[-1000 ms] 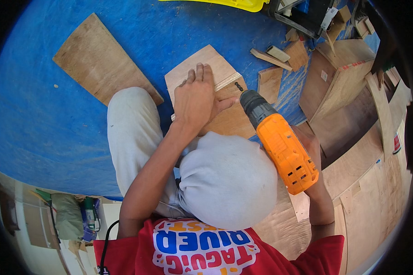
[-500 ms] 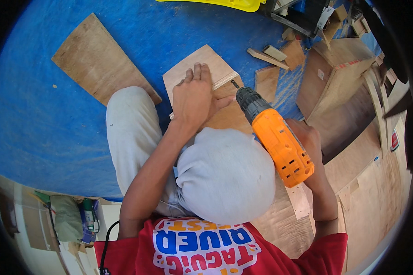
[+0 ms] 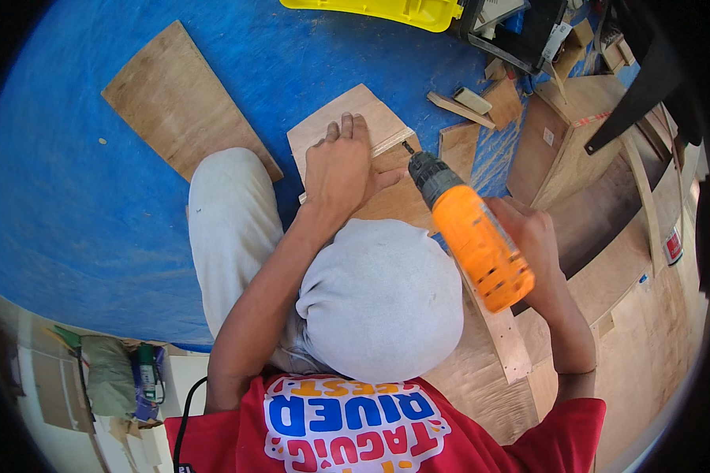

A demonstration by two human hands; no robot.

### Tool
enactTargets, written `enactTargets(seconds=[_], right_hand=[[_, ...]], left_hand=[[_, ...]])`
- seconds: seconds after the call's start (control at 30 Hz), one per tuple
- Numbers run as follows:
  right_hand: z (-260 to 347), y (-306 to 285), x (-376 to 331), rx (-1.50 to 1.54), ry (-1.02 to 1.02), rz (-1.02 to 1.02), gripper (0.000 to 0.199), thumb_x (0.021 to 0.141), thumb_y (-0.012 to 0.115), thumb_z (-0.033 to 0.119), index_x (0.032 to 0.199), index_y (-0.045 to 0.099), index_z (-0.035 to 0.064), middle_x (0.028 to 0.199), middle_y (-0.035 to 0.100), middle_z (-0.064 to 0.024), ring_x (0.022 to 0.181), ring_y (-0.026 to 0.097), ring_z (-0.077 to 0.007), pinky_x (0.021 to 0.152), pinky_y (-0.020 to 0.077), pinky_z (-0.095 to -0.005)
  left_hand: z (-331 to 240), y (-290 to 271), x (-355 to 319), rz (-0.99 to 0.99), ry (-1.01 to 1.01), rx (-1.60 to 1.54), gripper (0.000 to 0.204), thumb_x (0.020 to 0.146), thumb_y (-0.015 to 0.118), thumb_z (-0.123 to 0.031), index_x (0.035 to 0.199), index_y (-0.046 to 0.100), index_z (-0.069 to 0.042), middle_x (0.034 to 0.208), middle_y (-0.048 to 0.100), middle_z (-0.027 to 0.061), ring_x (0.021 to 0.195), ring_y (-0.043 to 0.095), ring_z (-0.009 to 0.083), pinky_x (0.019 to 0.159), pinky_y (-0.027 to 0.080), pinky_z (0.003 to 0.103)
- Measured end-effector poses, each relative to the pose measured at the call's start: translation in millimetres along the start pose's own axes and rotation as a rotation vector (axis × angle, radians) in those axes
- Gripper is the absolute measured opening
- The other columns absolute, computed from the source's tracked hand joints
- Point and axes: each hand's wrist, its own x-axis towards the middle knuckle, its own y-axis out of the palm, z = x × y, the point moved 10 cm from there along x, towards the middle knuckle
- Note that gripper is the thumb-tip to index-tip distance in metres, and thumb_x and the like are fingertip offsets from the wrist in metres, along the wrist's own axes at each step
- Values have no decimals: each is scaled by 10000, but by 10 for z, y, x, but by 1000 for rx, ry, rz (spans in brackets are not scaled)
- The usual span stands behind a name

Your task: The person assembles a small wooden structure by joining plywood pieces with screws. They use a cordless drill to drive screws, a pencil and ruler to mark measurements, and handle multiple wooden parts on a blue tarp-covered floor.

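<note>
My left hand [image 3: 338, 169] lies flat on a light plywood board [image 3: 359, 106], its fingers stretched toward the far side. Its thumb reaches out over a second plywood piece [image 3: 398, 193] that meets the first board along a pale edge. In my right hand [image 3: 535, 243] is an orange cordless drill [image 3: 481, 240] with a black chuck. The drill points to the far left, and its bit [image 3: 408, 147] is at the right end of that edge; whether it touches the wood I cannot tell. My bent knee [image 3: 383, 296] hides the near part of the lower piece.
A loose plywood panel [image 3: 185, 102] lies on the blue sheet [image 3: 63, 213] at left. Wood offcuts [image 3: 457, 142] and a plywood box [image 3: 548, 134] stand at right, near a dark flat blade-like piece [image 3: 635, 106]. A yellow lid [image 3: 386, 9] is at the far edge.
The rear of the drill has swung slightly left and away from me, while its bit stays by the board edge. The left hand keeps its place on the board. The whole view has shifted a little.
</note>
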Motion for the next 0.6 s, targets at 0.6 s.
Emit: enactTargets(seconds=[0.6], right_hand=[[-30, 32, -38, 38, -57, -68, 455, 738, 871, 323, 1056, 693, 50, 851, 713, -153, 772, 705, -380, 640, 525, -456]], left_hand=[[-61, -72, 13, -13, 14, -14, 949, 653, 897, -600, 1235, 635, 103, 1299, 683, 268, 1153, 708, 375, 841, 622, 441]])
